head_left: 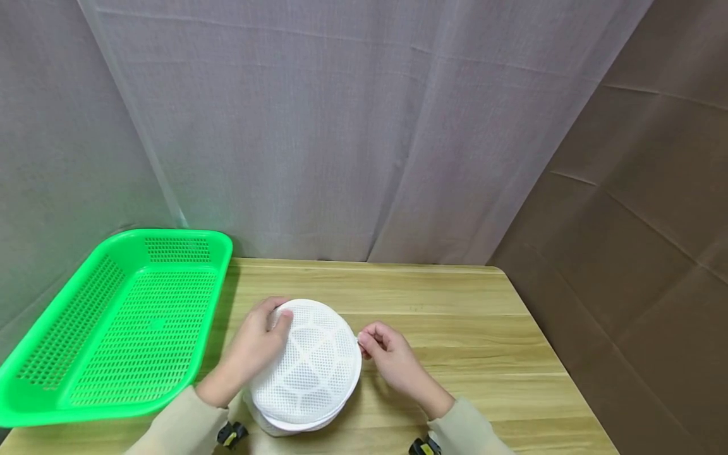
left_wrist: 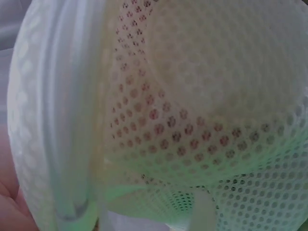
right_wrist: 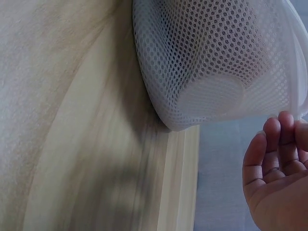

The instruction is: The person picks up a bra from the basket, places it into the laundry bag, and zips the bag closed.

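A round white mesh laundry bag (head_left: 307,366) stands on the table, its disc-shaped top tilted toward the head camera. My left hand (head_left: 258,341) grips its upper left rim, thumb lying over the mesh top and fingers behind the edge. At the right side of the rim, the thumb and index finger of my right hand (head_left: 392,357) pinch the small white zipper pull. In the right wrist view the bag's mesh side (right_wrist: 207,57) slopes down to the table, with a pale oval patch showing. The zipper band (left_wrist: 72,115) runs down the left wrist view, close to the camera.
A large green plastic basket (head_left: 218,297) with slotted walls stands left of the bag, near my left forearm. The wooden table (head_left: 455,309) reaches back to a grey curtain (head_left: 318,139). Brown cloth (head_left: 637,253) hangs along the right side.
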`<state>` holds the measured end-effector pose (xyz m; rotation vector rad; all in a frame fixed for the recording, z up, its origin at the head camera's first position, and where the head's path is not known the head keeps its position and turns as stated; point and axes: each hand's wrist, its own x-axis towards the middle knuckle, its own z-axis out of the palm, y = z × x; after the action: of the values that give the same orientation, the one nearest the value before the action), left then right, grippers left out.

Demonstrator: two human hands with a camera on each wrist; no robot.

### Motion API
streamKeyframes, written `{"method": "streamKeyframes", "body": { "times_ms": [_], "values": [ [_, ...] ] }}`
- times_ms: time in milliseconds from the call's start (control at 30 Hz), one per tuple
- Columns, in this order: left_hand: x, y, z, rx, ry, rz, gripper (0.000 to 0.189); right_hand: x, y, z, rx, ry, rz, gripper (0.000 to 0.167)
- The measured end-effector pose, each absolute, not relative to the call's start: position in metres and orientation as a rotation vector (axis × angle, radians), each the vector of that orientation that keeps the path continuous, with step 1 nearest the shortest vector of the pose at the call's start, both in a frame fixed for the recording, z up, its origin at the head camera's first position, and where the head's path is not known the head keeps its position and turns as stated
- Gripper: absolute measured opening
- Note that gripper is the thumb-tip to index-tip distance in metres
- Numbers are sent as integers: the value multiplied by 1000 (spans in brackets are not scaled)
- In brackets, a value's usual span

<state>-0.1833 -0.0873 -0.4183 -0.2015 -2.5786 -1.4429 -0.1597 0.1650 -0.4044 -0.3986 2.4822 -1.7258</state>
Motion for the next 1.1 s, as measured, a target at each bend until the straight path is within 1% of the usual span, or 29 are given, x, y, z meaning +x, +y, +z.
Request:
{"method": "streamKeyframes", "body": {
  "times_ms": [100,300,567,867,1000,1100],
  "values": [
    [-183,-84,-416,-223,-2614,-1442,37,-159,164,-402,-395,2491,-1716,12],
    [-182,-80,-415,-303,-2638,-1350,43,-161,163,-403,-410,2497,-1694,12],
    [-179,-74,-416,-362,-2657,-1214,50,-174,169,-433,-408,2486,-1700,13],
    [-176,-68,-415,-445,-2645,-1151,55,-174,169,-435,-480,2469,-1734,14],
    [-176,-67,-415,-457,-2641,-1163,52,-175,169,-436,-475,2464,-1727,15],
    [-177,-67,-417,-434,-2629,-1198,43,-176,169,-437,-464,2466,-1716,16]
  ]
}}
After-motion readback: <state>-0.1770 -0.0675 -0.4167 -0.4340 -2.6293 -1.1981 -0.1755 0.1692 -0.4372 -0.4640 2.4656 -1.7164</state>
